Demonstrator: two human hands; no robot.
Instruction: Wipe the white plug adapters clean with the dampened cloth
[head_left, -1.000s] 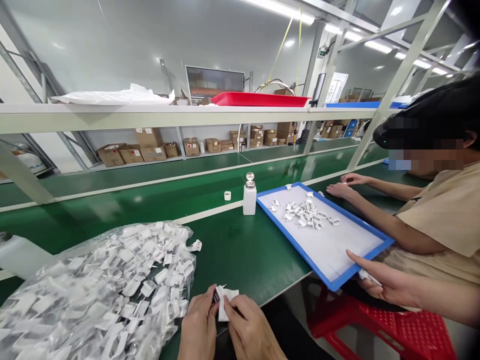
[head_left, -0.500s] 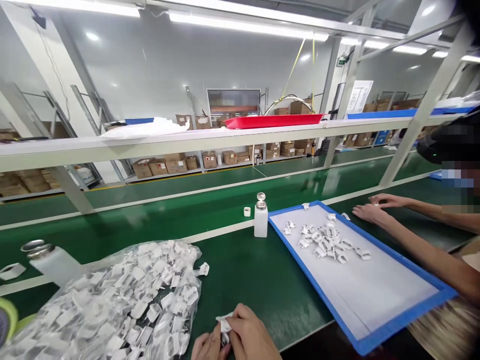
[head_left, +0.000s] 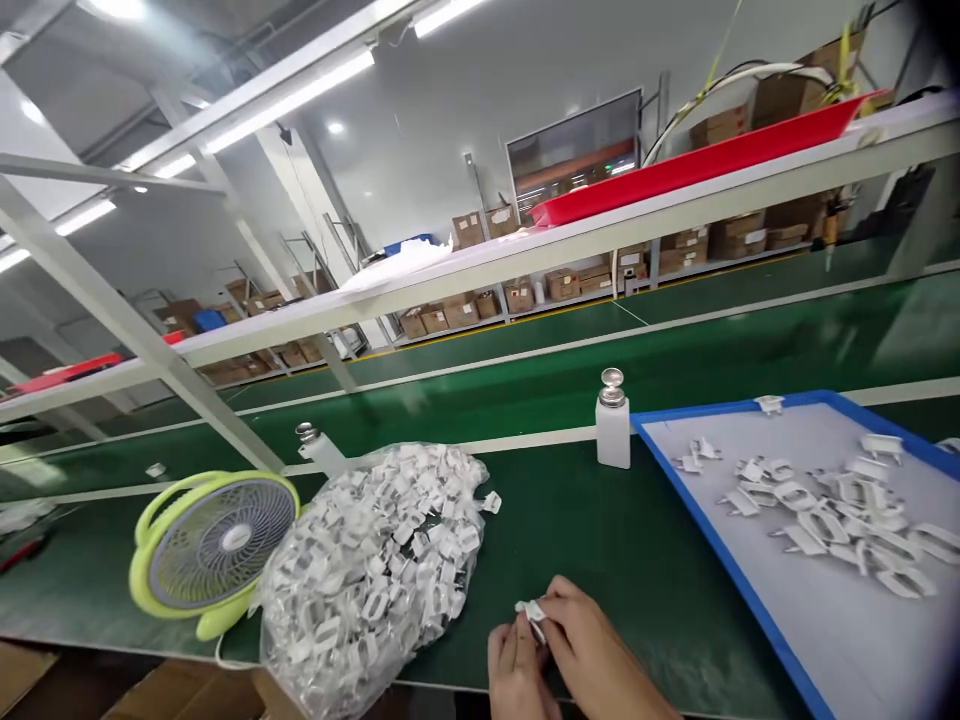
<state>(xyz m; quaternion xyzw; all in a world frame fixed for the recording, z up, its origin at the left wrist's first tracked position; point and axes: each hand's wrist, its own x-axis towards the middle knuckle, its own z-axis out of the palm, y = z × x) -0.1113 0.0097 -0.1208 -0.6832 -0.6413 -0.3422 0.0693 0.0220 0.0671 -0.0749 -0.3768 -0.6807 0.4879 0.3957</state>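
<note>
Head view, the only one. Low in the middle, left hand (head_left: 514, 660) and right hand (head_left: 592, 655) pressed close together over the near edge of the dark green conveyor belt (head_left: 600, 520). Fingertips of both hands closed tight on a small white plastic part (head_left: 532, 608), held between them just above the belt surface; underside of the part hidden by the fingers. Just to the left of the hands, a large clear plastic bag (head_left: 375, 570) lying on the belt, full of similar white plastic pieces, with one loose piece at its upper right edge. Further left, beside the bag, a round yellow-green desk fan (head_left: 214, 545), tilted and facing up. Behind the bag, a white bottle with metal cap (head_left: 319, 450), partly covered. To the right of the hands, well apart, a flat blue-rimmed tray with white lining (head_left: 712, 540) carrying a scattered heap of loose white parts (head_left: 825, 510). Near the far left corner of the tray, a white square dispenser bottle with round metal top (head_left: 613, 430), standing upright. Above, on a pale shelf, a long red plastic tray (head_left: 697, 165).
</note>
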